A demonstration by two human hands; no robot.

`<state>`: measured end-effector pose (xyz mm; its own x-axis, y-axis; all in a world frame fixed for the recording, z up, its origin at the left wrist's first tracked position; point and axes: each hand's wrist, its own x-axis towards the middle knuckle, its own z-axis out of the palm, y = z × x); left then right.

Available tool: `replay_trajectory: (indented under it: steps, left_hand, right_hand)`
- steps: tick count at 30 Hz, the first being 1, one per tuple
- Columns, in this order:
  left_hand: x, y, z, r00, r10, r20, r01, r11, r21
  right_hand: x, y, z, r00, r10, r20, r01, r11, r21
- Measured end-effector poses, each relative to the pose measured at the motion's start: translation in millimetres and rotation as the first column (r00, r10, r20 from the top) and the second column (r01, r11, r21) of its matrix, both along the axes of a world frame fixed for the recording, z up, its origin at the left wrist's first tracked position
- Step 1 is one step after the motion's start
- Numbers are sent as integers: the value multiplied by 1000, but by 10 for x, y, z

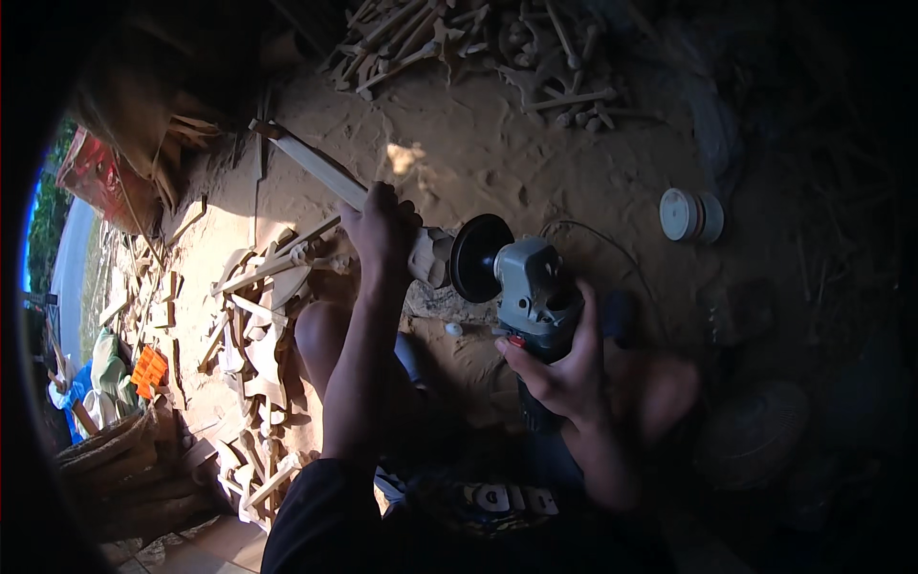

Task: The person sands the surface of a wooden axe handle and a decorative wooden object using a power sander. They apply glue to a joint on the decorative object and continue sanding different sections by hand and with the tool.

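The ground [478, 167] was brown, sandy and full of small bumps. Most of it lay in shade, but bright sun fell on the left side, and one small patch of light sat near the middle. Far off on the left, a grey road [72, 251] and some green leaves showed.

The person sat low, with a bare knee [319, 335] on each side. The left hand [381, 230] was closed tight around a stick [320, 169] of pale wood. The long end pointed up and to the left, and a fat end [430, 256] with flat cut sides poked out on the right of the fist. The right hand [571, 371] was wrapped around a grey-green grinder [528, 277], with the thumb by a red button [516, 341]. The grinder's round black disc [481, 258] was right up by the fat end — I could not tell if they touched.

Lots of cut wood lay about. One heap [406, 43] of sticks was at the top, and a big sunny pile [268, 354] was by the left knee. A white tub [680, 214] lay over on the right. On the left there was a red sack [96, 177] up high, and lower down an orange thing [149, 371] — too small to make out.
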<state>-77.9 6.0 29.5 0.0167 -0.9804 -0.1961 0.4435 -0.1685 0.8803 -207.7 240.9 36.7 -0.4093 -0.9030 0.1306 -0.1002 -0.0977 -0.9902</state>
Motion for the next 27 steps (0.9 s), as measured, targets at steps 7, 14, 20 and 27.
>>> replay_trajectory:
  steps: [7, 14, 20, 27]
  left_hand:
    - [203, -104, -136, 997, -73, -27, 71, 995, -66]
    - [264, -133, -92, 904, -332, -269, 317, 943, -100]
    - [73, 202, 59, 833, -472, 290, 527, 835, -156]
    - [166, 303, -966, 83, 243, 966, 913, 370, -172]
  right_hand:
    - [-32, -16, 108, 981, -175, 88, 172, 984, 46]
    - [-520, 274, 67, 746, -221, 629, 192, 975, 115]
    - [-730, 543, 235, 667, -245, 704, 342, 940, 3]
    - [-907, 838, 156, 647, -177, 742, 367, 925, -99]
